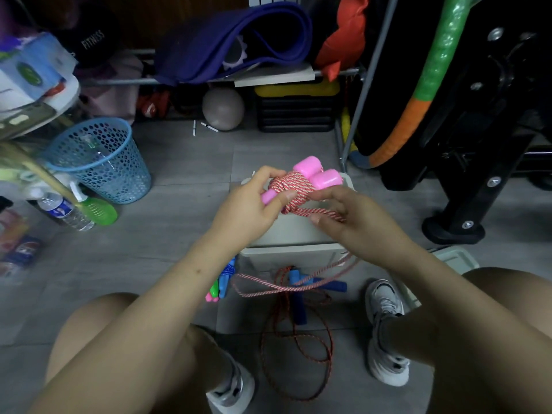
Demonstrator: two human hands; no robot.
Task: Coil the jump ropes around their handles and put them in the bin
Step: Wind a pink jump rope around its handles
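My left hand (249, 204) grips the two pink handles (316, 173) of a jump rope, held side by side with pink-and-white rope (294, 189) coiled thickly around them. My right hand (343, 216) pinches the free strand just right of the coil. The loose rest of that rope (268, 289) hangs down to the floor. All this is above a white bin (286, 252). On the floor near the bin lie a blue-handled jump rope (298, 306) with a red cord (298, 354) and a multicoloured handle bundle (222, 282).
A blue mesh wastebasket (98, 159) stands at the left, with bottles (65, 212) beside it. A shelf rack (209, 79) with a rolled blue mat and a grey ball (223, 108) is behind. Black exercise equipment (466, 186) stands at the right. My knees and shoes frame the floor below.
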